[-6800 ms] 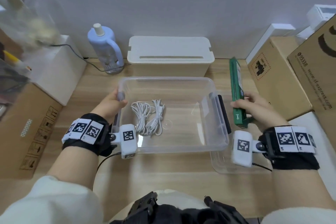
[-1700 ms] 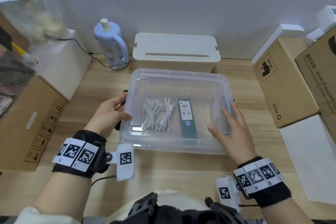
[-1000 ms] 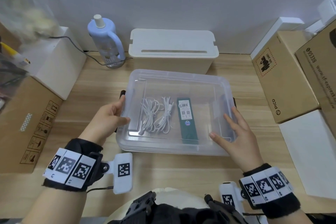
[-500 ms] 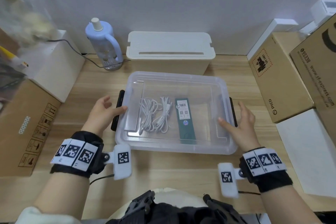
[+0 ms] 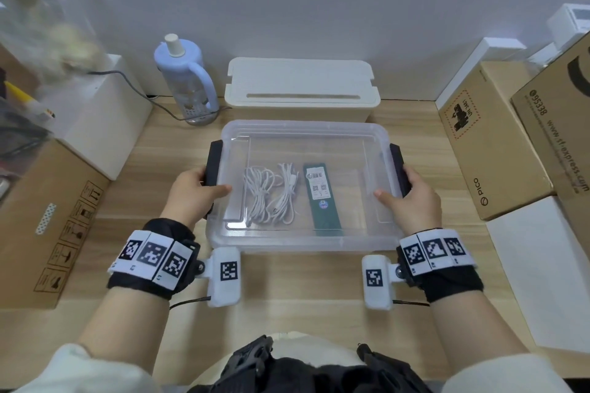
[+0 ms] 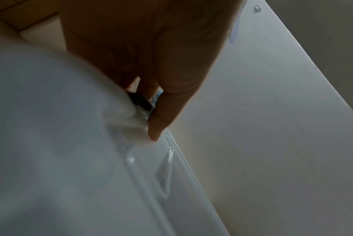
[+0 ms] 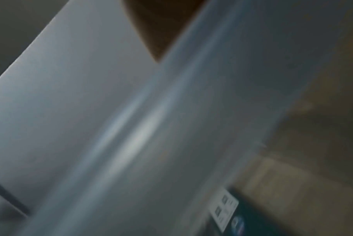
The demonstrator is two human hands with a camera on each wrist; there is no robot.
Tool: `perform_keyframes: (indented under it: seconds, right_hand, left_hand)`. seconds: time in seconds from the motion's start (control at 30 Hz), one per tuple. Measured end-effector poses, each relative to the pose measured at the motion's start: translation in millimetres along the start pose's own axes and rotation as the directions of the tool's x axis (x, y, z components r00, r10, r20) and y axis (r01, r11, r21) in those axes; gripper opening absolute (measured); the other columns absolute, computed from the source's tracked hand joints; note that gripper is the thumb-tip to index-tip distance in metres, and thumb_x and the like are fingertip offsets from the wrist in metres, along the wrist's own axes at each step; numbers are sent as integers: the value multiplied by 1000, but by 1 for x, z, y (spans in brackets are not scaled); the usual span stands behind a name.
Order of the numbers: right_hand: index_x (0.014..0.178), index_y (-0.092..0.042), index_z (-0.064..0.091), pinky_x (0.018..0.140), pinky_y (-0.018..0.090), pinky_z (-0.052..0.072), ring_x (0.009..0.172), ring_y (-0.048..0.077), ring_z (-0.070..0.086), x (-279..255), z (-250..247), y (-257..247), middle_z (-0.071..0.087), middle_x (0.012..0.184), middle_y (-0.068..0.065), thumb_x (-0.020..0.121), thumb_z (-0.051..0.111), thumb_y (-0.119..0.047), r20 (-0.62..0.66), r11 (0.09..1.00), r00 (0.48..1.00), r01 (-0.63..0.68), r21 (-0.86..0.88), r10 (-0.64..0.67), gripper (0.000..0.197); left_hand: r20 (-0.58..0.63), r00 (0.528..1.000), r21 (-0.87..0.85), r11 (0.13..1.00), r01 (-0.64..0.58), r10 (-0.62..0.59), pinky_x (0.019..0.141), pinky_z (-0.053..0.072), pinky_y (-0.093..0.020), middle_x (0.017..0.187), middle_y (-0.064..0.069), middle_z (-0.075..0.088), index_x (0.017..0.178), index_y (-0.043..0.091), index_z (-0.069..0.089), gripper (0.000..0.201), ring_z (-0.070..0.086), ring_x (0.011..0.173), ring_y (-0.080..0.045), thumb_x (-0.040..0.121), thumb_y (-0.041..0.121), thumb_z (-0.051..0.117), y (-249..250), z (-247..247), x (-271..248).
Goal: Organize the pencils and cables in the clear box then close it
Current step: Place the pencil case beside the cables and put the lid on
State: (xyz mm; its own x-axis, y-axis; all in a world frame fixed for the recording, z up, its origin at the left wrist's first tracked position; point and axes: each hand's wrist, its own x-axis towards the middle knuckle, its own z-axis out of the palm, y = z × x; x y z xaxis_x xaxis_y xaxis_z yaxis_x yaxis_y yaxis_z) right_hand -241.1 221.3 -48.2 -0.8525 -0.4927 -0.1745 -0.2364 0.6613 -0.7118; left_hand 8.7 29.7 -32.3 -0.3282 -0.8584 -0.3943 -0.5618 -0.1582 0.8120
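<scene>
Clear box (image 5: 305, 185) sat mid-table (image 5: 297, 290) in the head view with its lid on, white cables (image 5: 271, 198) and the green pencil pack (image 5: 322, 195) lying side by side inside. Left hand (image 5: 191, 198) curled round the black latch (image 5: 212, 163) on its side, thumb pressed on the lid; right hand (image 5: 412, 201) did the same at the other latch (image 5: 397, 166).

Left wrist view showed the thumb (image 6: 167, 111) on the lid edge and fingers hooked at the black clip (image 6: 140, 101).

Right wrist view was mostly blur, only the pack's label (image 7: 226, 209) readable, so I couldn't tell the grip from there.

My take: keep thumbs holding the lid flat and swing both latches up together, else one corner might pop.
</scene>
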Motion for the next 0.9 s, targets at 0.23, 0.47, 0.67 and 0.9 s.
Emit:
perform_keyframes:
  seconds: [0.23, 0.47, 0.67, 0.9]
  right_hand:
    - [142, -16, 29, 104, 38, 35, 127, 26, 44, -4, 8, 3, 45, 141, 5, 77, 71, -23, -58, 999, 998, 17, 40, -15, 77]
    - [141, -23, 31, 101, 39, 37, 125, 25, 46, -5, 8, -1, 46, 141, 2, 78, 70, -23, -81, 999, 996, 33, -29, -36, 74]
    - [138, -28, 35, 98, 39, 42, 117, 27, 53, -5, 9, -3, 54, 133, 1, 74, 73, -22, -116, 999, 992, 47, -21, -49, 74]
    - [134, -33, 37, 95, 40, 45, 108, 27, 58, -1, 13, -3, 64, 118, 4, 75, 72, -20, -138, 998, 989, 56, -30, -60, 70]
  left_hand:
    - [-29, 998, 49, 997, -53, 55, 87, 42, -36, 123, -9, 58, 133, 13, 44, 44, 54, 106, -25, 90, 14, 54, -8, 8, -2]
    - [-42, 997, 102, 993, -63, 68, 89, 42, -36, 123, -10, 58, 134, 14, 42, 45, 54, 108, -28, 91, 15, 52, -8, 10, 0]
    - [-58, 996, 160, 985, -61, 71, 90, 42, -38, 123, -14, 57, 134, 11, 42, 44, 53, 111, -33, 91, 13, 51, -5, 12, -1]
    - [-83, 993, 219, 973, -66, 86, 90, 44, -39, 121, -17, 58, 129, 7, 44, 40, 54, 109, -35, 90, 12, 51, -3, 16, -1]
